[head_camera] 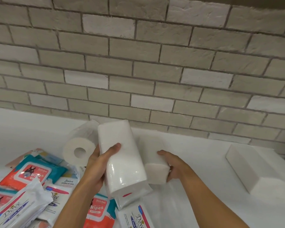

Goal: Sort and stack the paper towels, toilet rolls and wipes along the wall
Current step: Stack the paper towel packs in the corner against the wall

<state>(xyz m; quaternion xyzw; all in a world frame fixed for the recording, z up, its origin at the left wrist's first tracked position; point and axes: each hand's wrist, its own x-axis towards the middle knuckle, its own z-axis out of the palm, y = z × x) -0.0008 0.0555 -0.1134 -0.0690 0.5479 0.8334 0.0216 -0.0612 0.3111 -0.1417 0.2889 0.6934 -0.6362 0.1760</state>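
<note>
- Two hands are busy, each gripping a white pack of paper towels.
- The left hand [97,165] is curled round a wrapped pack [122,155]. Its thumb lies across the top face and its other fingers are hidden underneath.
- That wrapped pack is raised off the bench [196,186] and tilted, with its far end pointing toward the wall [138,63].
- The right hand [173,165] grips a second pack [152,150], thumb on top and fingers [169,177] curled round its near end.
- The second pack sits just right of the left fingers and is partly hidden behind the wrapped pack. I cannot tell if it rests on the bench.
- Well to the right of the right fingers, a third pack [253,170] lies flat on the bench near the wall.
- Just left of the left fingers, a toilet roll [79,151] lies on its side with its core hole facing the camera. Another roll [87,129] sits behind it, closer to the wall.
- Further left of the left fingers, teal and orange wipes [34,171] overlap in a loose heap with a white Dove packet [18,213].
- Nearer the camera than both sets of fingers, a second Dove packet [136,218] lies on the bench beside an orange wipes packet [97,209].
</note>
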